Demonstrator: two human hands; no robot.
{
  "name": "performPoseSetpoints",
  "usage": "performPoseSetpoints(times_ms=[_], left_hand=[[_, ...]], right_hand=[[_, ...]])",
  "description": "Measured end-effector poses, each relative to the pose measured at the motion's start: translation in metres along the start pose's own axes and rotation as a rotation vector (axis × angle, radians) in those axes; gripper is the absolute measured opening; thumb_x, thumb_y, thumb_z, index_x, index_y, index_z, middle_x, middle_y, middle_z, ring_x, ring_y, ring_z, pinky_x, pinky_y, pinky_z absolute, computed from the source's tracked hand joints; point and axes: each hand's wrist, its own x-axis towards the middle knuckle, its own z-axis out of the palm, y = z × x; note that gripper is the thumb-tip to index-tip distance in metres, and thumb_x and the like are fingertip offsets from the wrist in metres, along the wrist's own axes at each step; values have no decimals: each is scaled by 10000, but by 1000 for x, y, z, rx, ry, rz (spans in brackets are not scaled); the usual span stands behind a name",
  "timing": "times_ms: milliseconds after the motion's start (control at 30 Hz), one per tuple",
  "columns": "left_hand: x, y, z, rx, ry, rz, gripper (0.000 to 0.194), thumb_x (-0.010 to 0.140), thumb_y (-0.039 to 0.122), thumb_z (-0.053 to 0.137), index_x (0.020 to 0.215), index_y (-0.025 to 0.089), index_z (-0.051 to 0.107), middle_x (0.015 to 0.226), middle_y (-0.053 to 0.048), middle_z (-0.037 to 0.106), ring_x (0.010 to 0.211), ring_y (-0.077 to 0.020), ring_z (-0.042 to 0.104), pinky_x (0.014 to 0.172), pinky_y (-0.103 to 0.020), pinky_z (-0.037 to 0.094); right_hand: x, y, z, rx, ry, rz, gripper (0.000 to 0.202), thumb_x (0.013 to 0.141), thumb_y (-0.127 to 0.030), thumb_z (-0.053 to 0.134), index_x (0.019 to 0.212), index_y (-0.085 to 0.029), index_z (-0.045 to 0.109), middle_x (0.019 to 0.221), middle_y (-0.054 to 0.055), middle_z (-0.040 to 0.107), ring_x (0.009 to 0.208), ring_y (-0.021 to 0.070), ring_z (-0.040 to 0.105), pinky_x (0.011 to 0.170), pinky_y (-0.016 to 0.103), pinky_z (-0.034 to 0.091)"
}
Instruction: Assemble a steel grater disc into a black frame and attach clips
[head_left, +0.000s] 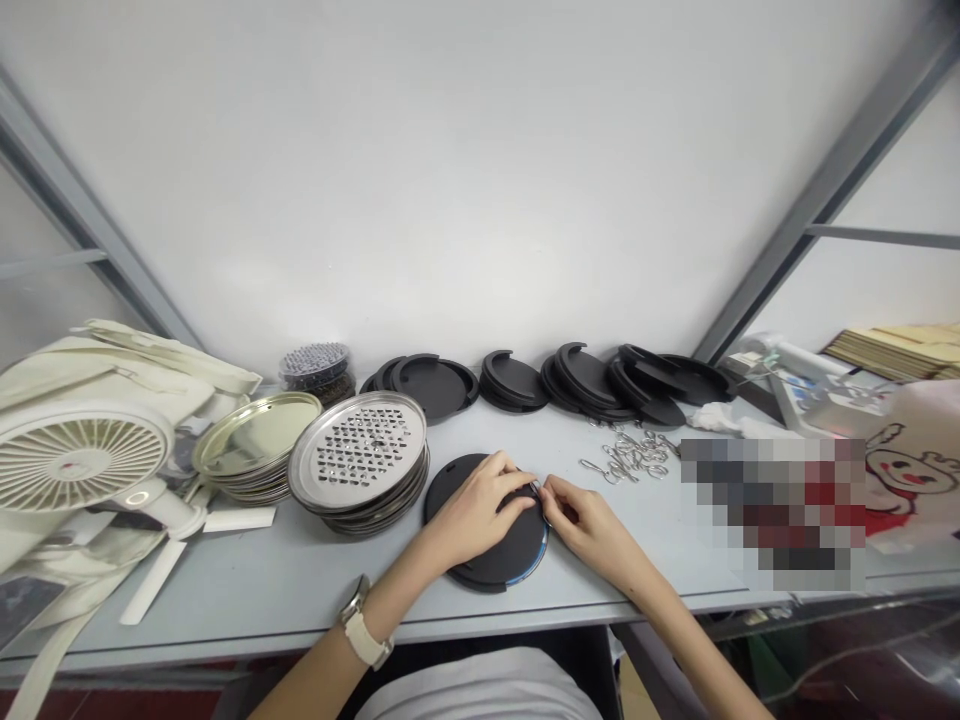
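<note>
A black round case (480, 555) lies flat on the table in front of me, with a blue strip showing along its lower right edge. Across its top rests my left hand (491, 505), thumb and fingers bent toward the right edge, holding it. My right hand (581, 520) is closed in a pinch at that same edge. Between the two hands a small metal clip (536, 487) shows; its exact shape is mostly covered by fingers. Beyond the right hand lies a loose pile of small metal clips (634, 455).
Left of the case stand stacked perforated metal discs (367, 455), gold-coloured round lids (259, 440) and a white fan (82, 460). More black round cases (585, 380) line the wall beside bristled discs (315, 365). A printed bag (915, 460) and flat boards (892, 350) are at right.
</note>
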Motion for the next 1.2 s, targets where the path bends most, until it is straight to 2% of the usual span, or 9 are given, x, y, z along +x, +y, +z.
performPoseSetpoints(times_ms=[433, 700, 900, 1033, 1200], left_hand=[[1, 1, -1, 14, -11, 28, 248, 917, 180, 503, 1141, 215, 605, 983, -47, 544, 969, -194, 522, 879, -328, 438], [3, -2, -2, 9, 51, 22, 213, 905, 124, 499, 1043, 231, 620, 948, -18, 546, 954, -173, 530, 892, -310, 425], [1, 1, -2, -128, 57, -83, 248, 800, 131, 639, 968, 213, 476, 898, 2, 581, 860, -162, 575, 789, -287, 462], [-1, 2, -2, -120, 25, -69, 228, 816, 135, 611, 994, 215, 493, 919, -6, 577, 902, -169, 571, 821, -302, 461], [-2, 0, -1, -85, -10, -32, 199, 873, 170, 553, 1068, 214, 554, 1053, -32, 538, 929, -163, 570, 873, -311, 456]], right_hand=[[0, -1, 1, -6, 1, -5, 299, 936, -334, 374, 666, -209, 396, 559, -71, 376, 518, 107, 358, 490, 218, 285], [1, 5, 0, 38, 69, 29, 320, 953, -369, 332, 667, -228, 306, 587, -74, 284, 536, 118, 314, 518, 228, 264], [1, -1, 2, 1, 18, 24, 313, 965, -353, 327, 679, -225, 328, 573, -74, 329, 523, 118, 345, 522, 232, 274], [1, -1, 2, -22, -30, -12, 296, 967, -324, 327, 695, -217, 375, 597, -62, 395, 545, 120, 381, 536, 234, 291], [1, 2, 1, -13, -47, -20, 303, 954, -328, 346, 673, -213, 354, 581, -67, 369, 537, 113, 355, 520, 229, 274]])
